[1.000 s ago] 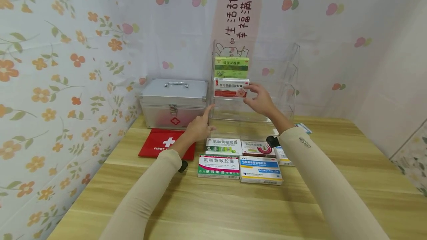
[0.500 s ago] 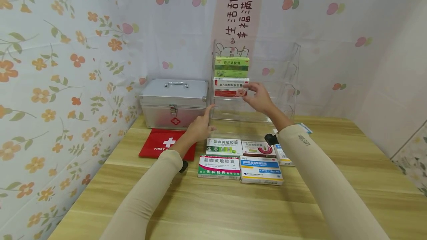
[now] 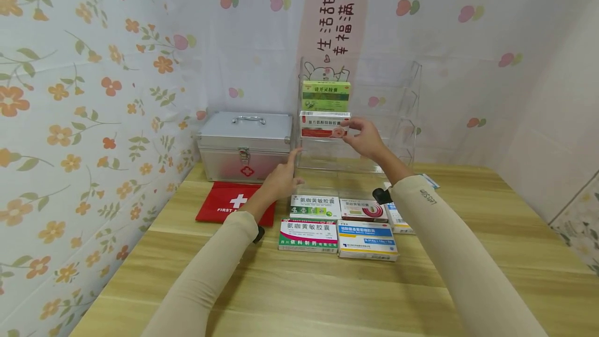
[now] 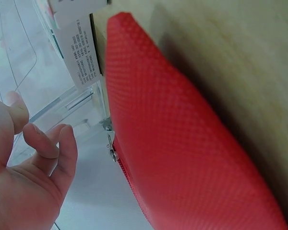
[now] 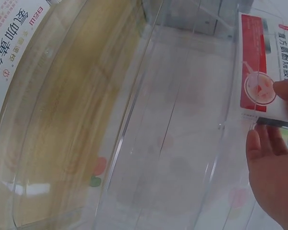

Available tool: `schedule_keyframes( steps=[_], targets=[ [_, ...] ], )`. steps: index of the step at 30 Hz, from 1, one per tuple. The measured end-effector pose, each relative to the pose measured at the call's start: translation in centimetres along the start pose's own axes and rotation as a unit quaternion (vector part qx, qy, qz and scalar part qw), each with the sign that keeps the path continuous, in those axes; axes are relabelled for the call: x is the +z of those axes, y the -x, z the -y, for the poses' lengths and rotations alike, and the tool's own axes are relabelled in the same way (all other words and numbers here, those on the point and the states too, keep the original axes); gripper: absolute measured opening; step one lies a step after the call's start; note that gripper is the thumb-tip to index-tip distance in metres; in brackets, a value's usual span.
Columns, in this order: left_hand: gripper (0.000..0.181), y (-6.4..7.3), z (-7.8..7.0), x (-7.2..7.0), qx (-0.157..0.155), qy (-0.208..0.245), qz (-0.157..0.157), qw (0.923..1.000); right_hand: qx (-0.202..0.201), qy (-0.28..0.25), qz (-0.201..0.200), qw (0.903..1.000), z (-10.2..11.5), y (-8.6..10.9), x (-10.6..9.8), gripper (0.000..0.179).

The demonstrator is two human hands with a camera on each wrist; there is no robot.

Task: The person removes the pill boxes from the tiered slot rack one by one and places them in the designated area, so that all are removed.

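A white and red medicine box stands upright in the left part of a clear tiered rack, one tier below a green medicine box. My right hand pinches the white and red box at its right end. In the right wrist view, the thumb lies on its printed front and the other fingers are by its edge. My left hand is at the rack's lower left side, index finger stretched toward the rack's edge, other fingers loosely bent. Nothing is held in it; whether the fingertip touches the rack is unclear.
Several medicine boxes lie before the rack, among them a pink and green one and a blue and white one. A silver first-aid case stands left of the rack. A red first-aid pouch lies in front of it.
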State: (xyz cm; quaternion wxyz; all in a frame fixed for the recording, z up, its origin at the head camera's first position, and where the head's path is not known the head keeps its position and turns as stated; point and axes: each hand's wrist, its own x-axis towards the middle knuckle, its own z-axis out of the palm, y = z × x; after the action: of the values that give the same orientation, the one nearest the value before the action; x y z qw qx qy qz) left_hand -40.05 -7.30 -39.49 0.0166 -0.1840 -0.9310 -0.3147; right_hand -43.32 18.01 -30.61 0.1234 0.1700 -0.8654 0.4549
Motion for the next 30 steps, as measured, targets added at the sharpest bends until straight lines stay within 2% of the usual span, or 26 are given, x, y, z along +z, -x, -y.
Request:
schedule_keyframes(
  steps=[11,15,21,26,30],
  targets=[
    [0.092,-0.07,0.22,0.28,0.006,0.003,0.000,1.0000,-0.029,0.035,-0.069,0.9966,0.07,0.22,0.66,0.023],
    [0.092,-0.09,0.28,0.26,0.005,-0.002,-0.004,1.0000,-0.060,0.030,-0.098,0.9930,0.05,0.12,0.75,0.020],
    [0.093,-0.06,0.11,0.19,0.006,-0.014,-0.004,0.9999,-0.119,0.041,-0.157,0.9795,0.12,0.05,0.49,0.015],
    [0.093,0.01,0.01,0.17,0.007,-0.018,-0.005,0.9998,-0.138,0.055,-0.173,0.9737,0.22,0.34,0.16,0.014],
    [0.093,0.03,0.04,0.23,0.005,-0.019,-0.003,0.9998,-0.143,0.044,-0.180,0.9722,0.25,0.71,-0.07,0.015]
  ],
)
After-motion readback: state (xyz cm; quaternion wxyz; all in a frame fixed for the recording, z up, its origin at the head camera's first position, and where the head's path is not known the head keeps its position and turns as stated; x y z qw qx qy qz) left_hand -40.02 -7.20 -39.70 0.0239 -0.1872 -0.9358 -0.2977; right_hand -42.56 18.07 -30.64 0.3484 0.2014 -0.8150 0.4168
